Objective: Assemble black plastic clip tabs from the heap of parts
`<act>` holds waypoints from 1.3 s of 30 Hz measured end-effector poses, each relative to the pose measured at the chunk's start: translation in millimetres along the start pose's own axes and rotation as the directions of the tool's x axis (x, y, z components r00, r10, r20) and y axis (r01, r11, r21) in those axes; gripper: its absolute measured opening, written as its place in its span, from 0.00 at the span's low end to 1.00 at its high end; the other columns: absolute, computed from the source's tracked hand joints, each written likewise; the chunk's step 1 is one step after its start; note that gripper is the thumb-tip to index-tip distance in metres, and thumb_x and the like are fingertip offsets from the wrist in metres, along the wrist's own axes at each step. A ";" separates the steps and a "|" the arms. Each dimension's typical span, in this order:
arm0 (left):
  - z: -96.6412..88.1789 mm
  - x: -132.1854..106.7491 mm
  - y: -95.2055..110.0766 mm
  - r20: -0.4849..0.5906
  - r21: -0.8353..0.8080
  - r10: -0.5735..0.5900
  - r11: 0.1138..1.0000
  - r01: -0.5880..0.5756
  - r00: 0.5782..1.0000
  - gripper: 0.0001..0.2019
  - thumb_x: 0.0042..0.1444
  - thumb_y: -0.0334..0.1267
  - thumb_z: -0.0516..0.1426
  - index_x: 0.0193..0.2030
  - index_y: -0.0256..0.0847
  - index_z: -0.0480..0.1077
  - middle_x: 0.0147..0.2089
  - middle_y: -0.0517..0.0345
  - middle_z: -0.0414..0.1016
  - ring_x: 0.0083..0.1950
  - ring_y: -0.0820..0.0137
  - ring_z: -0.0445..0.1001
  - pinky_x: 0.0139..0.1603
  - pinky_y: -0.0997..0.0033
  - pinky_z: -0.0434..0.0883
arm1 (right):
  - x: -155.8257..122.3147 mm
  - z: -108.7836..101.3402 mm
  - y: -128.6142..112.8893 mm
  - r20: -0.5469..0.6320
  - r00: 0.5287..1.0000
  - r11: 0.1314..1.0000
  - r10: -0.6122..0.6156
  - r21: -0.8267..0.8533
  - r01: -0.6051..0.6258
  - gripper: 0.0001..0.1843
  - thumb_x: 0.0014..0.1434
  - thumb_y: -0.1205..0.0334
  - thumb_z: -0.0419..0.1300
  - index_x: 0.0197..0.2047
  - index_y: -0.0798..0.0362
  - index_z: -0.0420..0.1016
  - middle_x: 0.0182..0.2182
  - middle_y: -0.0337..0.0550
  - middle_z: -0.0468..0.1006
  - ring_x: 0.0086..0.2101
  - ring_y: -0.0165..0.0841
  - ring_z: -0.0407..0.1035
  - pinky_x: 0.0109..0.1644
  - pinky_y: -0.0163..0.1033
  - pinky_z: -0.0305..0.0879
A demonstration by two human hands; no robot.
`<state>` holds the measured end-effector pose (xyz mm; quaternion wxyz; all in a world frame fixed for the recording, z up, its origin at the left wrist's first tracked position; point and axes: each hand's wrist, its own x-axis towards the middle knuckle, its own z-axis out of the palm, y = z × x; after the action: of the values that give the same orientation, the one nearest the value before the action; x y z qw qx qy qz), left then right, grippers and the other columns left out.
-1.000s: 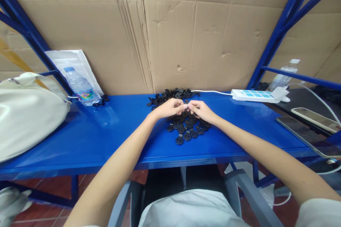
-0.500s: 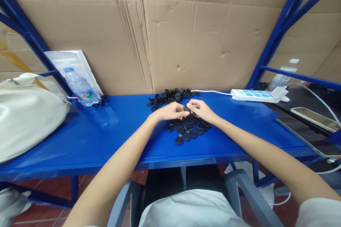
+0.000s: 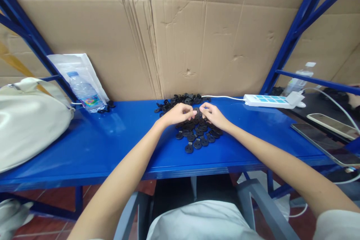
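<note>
Over the blue table (image 3: 132, 135), my left hand (image 3: 178, 114) and my right hand (image 3: 214, 115) face each other, fingertips a small gap apart. Both have thumb and fingers drawn together in a pinch. A black round part (image 3: 197, 111) with small holes shows in the gap, against my right fingertips; whether my left fingers hold anything is hidden. Beneath and in front of the hands lie many black disc parts (image 3: 197, 143) with small tabs. Behind them, a darker heap of black parts (image 3: 185, 99) rests by the cardboard.
At left are a cream bag (image 3: 30, 120), a water bottle (image 3: 84, 92) and a white pouch (image 3: 92, 73). A power strip (image 3: 267, 101) with a white cable is at back right, phones (image 3: 323, 142) at far right. Cardboard (image 3: 225, 45) walls the back.
My hands have drawn slightly apart, the left one moving left and a little up. Before, both sets of fingertips met around a black round part.
</note>
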<state>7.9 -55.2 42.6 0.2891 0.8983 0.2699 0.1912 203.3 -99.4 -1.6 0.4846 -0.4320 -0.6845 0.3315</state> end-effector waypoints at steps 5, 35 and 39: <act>0.0 1.0 -1.4 -0.139 0.096 0.051 0.995 -0.037 0.989 0.23 0.60 0.55 0.51 0.28 0.35 0.69 0.25 0.61 0.68 0.27 0.75 0.64 0.30 0.76 0.60 | -2.0 3.3 -2.8 0.054 0.998 1.000 -0.013 -0.026 0.014 0.20 0.60 0.42 0.53 0.35 0.52 0.63 0.20 0.32 0.65 0.18 0.25 0.56 0.22 0.32 0.54; 2.3 3.7 -8.7 -0.129 0.137 0.111 0.986 -0.093 0.985 0.15 0.60 0.45 0.55 0.49 0.38 0.67 0.29 0.61 0.74 0.31 0.73 0.71 0.36 0.75 0.64 | 0.2 0.1 -1.1 0.099 0.986 0.948 -0.131 -0.278 0.154 0.16 0.63 0.51 0.50 0.33 0.54 0.69 0.21 0.35 0.65 0.22 0.28 0.56 0.28 0.34 0.51; 2.9 4.3 -9.0 -0.146 0.147 0.114 0.985 -0.092 0.983 0.18 0.55 0.44 0.61 0.50 0.39 0.66 0.29 0.63 0.70 0.32 0.73 0.69 0.36 0.74 0.64 | 0.3 0.3 -1.5 0.086 0.989 0.954 -0.119 -0.266 0.138 0.18 0.63 0.49 0.50 0.33 0.54 0.70 0.21 0.35 0.64 0.22 0.28 0.56 0.28 0.34 0.51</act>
<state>9.3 -47.7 35.6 0.1936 0.9116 0.2572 0.2555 202.6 -99.8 -0.3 0.4173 -0.4373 -0.7665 0.2172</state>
